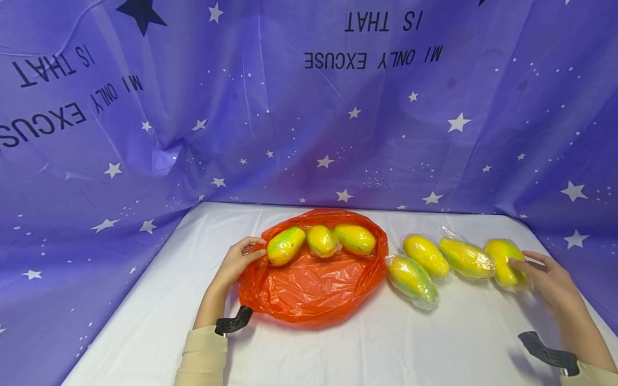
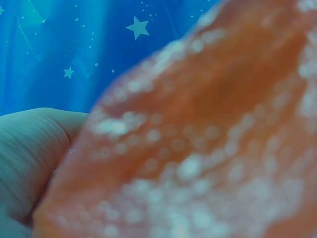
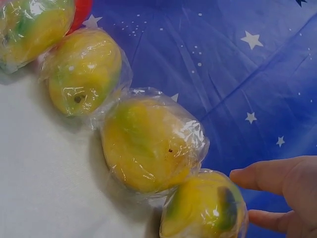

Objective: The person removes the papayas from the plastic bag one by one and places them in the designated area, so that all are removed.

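A red plastic bag (image 1: 314,289) lies spread with its mouth facing up, and three yellow-green mangoes (image 1: 355,239) sit along its far side. At the bag's left rim, my left hand (image 1: 238,262) pinches the film between thumb and fingers. The red film (image 2: 198,129) fills most of the left wrist view, blurred, hiding the fingertips of the left hand (image 2: 34,153). On the right, my right hand (image 1: 550,279) is at the rightmost wrapped mango (image 1: 507,265). In the right wrist view, the right hand (image 3: 287,193) has two extended fingers at that mango's wrapper (image 3: 205,206).
Several clear-wrapped mangoes form a row right of the bag, among them a near one (image 1: 412,281), one behind it (image 1: 426,256) and a longer one (image 1: 466,258). They rest on a white tablecloth (image 1: 386,348). A purple star-printed curtain (image 1: 309,118) stands behind the table.
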Motion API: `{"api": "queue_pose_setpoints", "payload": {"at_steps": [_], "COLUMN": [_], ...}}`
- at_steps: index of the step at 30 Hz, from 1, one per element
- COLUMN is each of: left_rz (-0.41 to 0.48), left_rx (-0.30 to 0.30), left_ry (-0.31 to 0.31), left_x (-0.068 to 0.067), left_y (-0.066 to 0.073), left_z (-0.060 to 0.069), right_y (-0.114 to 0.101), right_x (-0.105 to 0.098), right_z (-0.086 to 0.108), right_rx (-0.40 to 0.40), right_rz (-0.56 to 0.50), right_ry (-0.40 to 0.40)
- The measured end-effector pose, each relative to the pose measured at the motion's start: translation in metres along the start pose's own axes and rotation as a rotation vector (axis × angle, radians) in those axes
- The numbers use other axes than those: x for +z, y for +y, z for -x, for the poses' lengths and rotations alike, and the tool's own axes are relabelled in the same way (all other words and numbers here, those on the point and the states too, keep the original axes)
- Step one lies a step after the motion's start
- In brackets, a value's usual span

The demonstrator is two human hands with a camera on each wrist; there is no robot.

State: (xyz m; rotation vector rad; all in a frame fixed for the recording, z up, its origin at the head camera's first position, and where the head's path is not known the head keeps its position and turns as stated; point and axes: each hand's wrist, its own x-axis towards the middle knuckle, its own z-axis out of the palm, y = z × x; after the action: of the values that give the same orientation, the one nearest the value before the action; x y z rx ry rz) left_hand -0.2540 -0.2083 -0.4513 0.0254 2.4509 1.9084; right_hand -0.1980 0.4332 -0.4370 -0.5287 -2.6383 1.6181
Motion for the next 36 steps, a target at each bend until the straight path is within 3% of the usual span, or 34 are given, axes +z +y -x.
{"api": "queue_pose_setpoints", "payload": {"at_steps": [5, 18, 29, 36], "left_rz": [-0.008, -0.012, -0.022, -0.026], "left_rx": [0.001, -0.008, -0.002, -0.006], "left_ry": [0.001, 0.009, 0.004, 0.006], "left_x": [0.0, 0.001, 0.001, 0.0], "left_y": [0.0, 0.0, 0.0, 0.0], "left_z": [0.001, 0.0, 0.001, 0.0], "right_y": [-0.007, -0.032, -0.049, -0.06], "right_x": [0.001, 0.01, 0.024, 0.048], "right_z": [0.005, 0.018, 0.029, 0.036], "right_rx": [-0.016, -0.096, -0.284, -0.372], "right_rz": [-0.011, 0.087, 0.101, 0.105], "right_ry": [0.02, 0.094, 0.027, -0.01]}}
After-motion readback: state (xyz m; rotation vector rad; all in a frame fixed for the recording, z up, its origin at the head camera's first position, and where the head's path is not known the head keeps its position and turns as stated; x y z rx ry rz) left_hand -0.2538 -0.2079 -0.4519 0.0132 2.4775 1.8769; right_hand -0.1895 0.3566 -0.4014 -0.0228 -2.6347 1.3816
